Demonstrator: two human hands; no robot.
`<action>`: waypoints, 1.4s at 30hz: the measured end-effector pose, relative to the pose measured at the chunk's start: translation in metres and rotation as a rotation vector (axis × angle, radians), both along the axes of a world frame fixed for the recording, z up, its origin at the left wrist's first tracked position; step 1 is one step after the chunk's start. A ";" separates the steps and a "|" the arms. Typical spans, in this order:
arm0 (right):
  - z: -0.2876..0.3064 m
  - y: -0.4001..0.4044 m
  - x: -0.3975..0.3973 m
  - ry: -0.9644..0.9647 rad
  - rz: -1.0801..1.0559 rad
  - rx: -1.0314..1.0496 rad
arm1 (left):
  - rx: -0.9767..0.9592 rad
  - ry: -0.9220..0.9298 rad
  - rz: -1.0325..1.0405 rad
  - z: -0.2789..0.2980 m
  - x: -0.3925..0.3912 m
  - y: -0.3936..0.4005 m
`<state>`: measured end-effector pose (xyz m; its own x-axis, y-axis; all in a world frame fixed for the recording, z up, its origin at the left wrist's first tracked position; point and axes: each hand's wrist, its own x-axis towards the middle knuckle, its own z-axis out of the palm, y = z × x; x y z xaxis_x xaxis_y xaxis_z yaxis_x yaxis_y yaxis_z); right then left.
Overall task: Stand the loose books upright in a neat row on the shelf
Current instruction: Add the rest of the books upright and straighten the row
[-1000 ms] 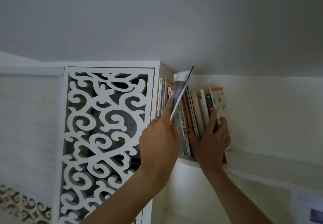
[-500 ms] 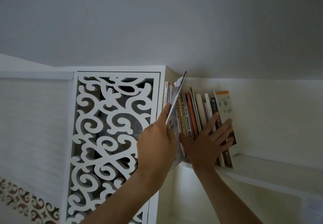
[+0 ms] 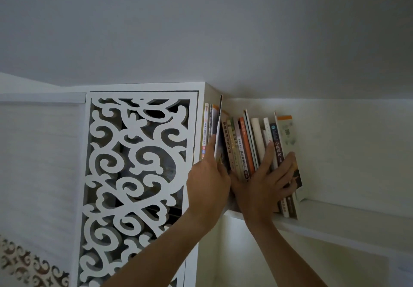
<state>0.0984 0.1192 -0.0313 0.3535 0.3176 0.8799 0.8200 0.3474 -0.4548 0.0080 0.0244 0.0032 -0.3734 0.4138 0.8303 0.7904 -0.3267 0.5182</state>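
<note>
Left hand (image 3: 209, 188) raised to the shelf (image 3: 335, 219), fingers (image 3: 210, 150) pressed together and straight up along the near face of a thin book (image 3: 218, 128); thumb side hidden behind the book, so cannot tell whether it is pinched or only propped. That book stands nearly upright, its top edge rising above its neighbours. Just left of these fingers, a few upright books (image 3: 207, 128) touch the white cabinet side. Right hand (image 3: 263, 186) just beside the left, palm flat on the spines, fingers (image 3: 288, 163) spread and fanned up and to the right. Under and above those fingers, a row of books (image 3: 245, 148) leans to the left, tops tilted toward the thin book; a dark spine with white characters and a pale book with an orange top band (image 3: 287, 132) sit at the right end of the row, the last one's lower corner resting on the shelf. Further left of the left hand, a white carved scroll panel (image 3: 136, 175). Above everything, plain grey ceiling (image 3: 223, 29).
</note>
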 end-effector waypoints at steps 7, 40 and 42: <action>-0.004 0.006 0.001 -0.023 -0.011 0.029 | -0.059 0.008 -0.103 0.005 -0.002 0.068; -0.007 0.017 0.093 -0.003 0.518 -0.114 | 0.156 0.226 0.033 -0.041 0.058 0.063; -0.008 0.017 0.093 -0.018 0.504 -0.098 | 0.011 0.066 -0.088 -0.027 0.067 0.062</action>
<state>0.1915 0.1359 -0.0395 0.1204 0.5261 0.8418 0.5700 0.6577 -0.4925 0.0753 0.0862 -0.0233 -0.2799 0.4334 0.8566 0.7908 -0.4018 0.4617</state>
